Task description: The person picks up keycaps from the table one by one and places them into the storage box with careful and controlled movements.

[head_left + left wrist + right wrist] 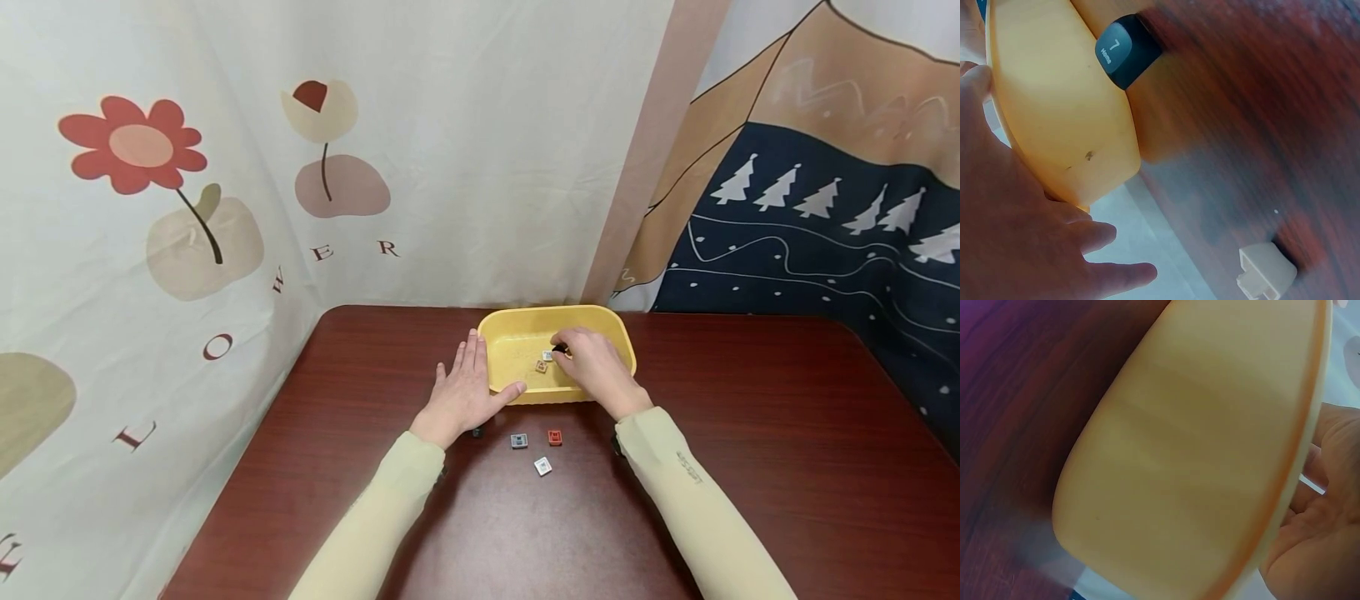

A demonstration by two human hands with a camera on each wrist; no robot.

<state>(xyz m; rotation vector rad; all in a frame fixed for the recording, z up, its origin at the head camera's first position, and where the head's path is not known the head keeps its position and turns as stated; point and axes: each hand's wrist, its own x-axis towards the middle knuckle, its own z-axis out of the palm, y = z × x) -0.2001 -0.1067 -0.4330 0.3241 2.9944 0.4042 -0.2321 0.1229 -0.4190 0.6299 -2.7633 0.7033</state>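
A yellow plastic basin (517, 319) stands near the table's far edge. Over its left rim lies my left hand (467, 392), fingers straight and thumb on the near rim. My right hand (597, 367) reaches in over the right side and pinches a black keycap (559, 348) at its fingertips. On the basin floor close by are a white keycap (547, 356) and an orange-brown keycap (542, 367). The right wrist view shows the basin's outer wall (1179, 450), which hides those fingertips.
In front of the basin lie a grey keycap (519, 441), a red keycap (555, 437) and a white keycap (543, 467). A dark keycap (1124, 51) marked 7 Home sits beside the basin, near my left wrist. A printed curtain (480, 167) hangs behind the table.
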